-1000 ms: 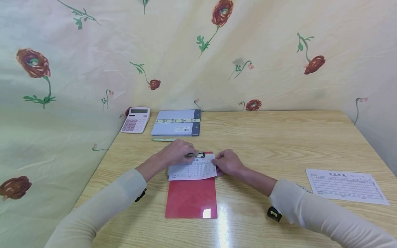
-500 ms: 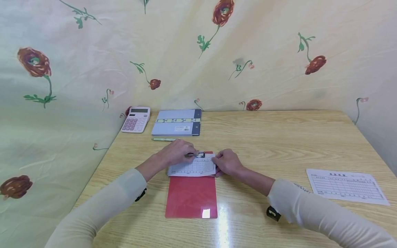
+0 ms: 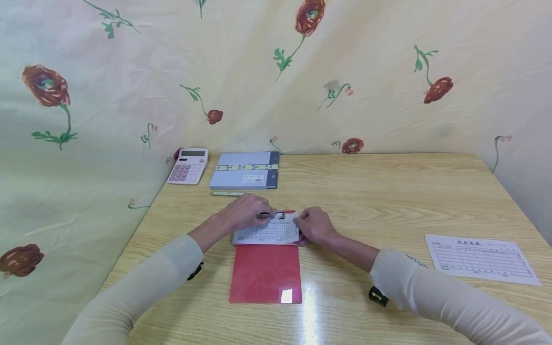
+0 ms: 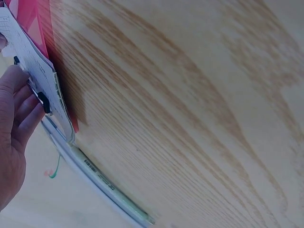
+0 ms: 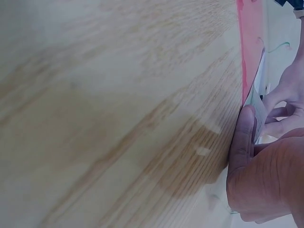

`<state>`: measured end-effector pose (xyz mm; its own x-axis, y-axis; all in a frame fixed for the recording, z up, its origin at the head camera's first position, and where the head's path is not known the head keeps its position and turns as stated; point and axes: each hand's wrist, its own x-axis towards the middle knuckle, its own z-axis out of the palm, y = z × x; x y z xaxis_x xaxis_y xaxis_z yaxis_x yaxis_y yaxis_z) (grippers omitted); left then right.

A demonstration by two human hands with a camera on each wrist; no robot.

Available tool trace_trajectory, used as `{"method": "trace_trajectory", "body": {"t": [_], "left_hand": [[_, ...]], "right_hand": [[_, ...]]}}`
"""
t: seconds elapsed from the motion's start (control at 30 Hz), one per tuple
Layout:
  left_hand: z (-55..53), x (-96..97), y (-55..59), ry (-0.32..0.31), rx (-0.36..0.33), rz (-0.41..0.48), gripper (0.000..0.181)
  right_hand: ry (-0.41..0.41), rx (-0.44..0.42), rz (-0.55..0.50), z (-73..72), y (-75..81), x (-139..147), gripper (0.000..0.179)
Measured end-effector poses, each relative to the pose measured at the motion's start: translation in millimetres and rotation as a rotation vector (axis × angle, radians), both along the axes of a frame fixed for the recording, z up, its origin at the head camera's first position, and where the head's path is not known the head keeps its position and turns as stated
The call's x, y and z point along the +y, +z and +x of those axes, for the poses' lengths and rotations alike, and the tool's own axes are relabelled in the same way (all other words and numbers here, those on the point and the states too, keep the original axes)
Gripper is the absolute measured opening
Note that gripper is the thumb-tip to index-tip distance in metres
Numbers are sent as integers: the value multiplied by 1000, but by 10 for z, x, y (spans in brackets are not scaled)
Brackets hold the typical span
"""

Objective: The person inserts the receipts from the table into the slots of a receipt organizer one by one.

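Note:
On the wooden table lies a red clipboard point(image 3: 265, 278) with its metal clip point(image 3: 279, 215) at the far end. My left hand point(image 3: 250, 211) grips this clip; in the left wrist view the fingers curl at the clip's black edge point(image 4: 43, 102). A small stack of printed forms point(image 3: 267, 234) covers the clipboard's upper part, its top edge at the clip. At the stack's right edge my right hand point(image 3: 318, 225) pinches the forms between thumb and fingers. The right wrist view shows the right thumb point(image 5: 244, 130) against the paper's side, with the other fingers partly hidden.
Beyond the left hand lie a pale green pen point(image 3: 226, 194), a blue notebook point(image 3: 243, 171) and a white calculator point(image 3: 188, 166). A single loose form point(image 3: 480, 258) lies at the right, past the right forearm. A flowered cloth point(image 3: 388, 96) hangs behind the table.
The forms have slid slightly up toward the clip, and their lower edge now lies straighter across the clipboard. Both hands keep nearly the same place; the right forearm has shifted slightly left.

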<state>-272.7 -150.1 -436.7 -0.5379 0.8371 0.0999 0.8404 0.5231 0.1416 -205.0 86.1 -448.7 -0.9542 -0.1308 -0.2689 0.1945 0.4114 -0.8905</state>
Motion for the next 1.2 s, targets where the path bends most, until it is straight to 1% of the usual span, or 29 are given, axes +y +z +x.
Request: {"method": "trace_trajectory", "body": {"t": [0.13,0.23,0.33,0.43,0.53,0.6,0.67,0.73,0.8,0.87,0.97,1.13,1.2], "left_hand": [[5,0,4,5,-4,1,23],[11,0,7,19,-14,-3,24],[16,-6,11,29,-16,-7,24],[14,-7,14,29,-17,-6,23],[9,-5,14,31,-23,-7,22],[7,-4,15,35,-27,-12,22],[9,-6,17,39,-28,-15,21],[11,-4,22,42,-29,-17,21],[16,-1,31,42,-30,-16,21],[17,-2,35,40,-31,-14,21],[20,-1,41,36,-32,-10,21],[18,2,38,47,-34,-18,21],[15,2,33,53,-35,-24,22]], "right_hand": [[1,4,12,-4,-4,-2,20],[11,-9,0,-11,-1,9,19],[31,-36,-23,-30,3,37,18],[52,-56,-21,-55,13,83,19],[75,-46,-12,-76,23,143,21],[94,-11,-15,-97,25,191,21],[113,50,9,-124,24,234,19],[136,134,61,-152,31,277,18],[164,227,147,-179,40,312,18],[189,296,220,-205,48,331,21],[219,350,276,-241,46,338,23],[267,388,267,-286,11,314,32],[287,385,251,-296,-8,300,36]]}}
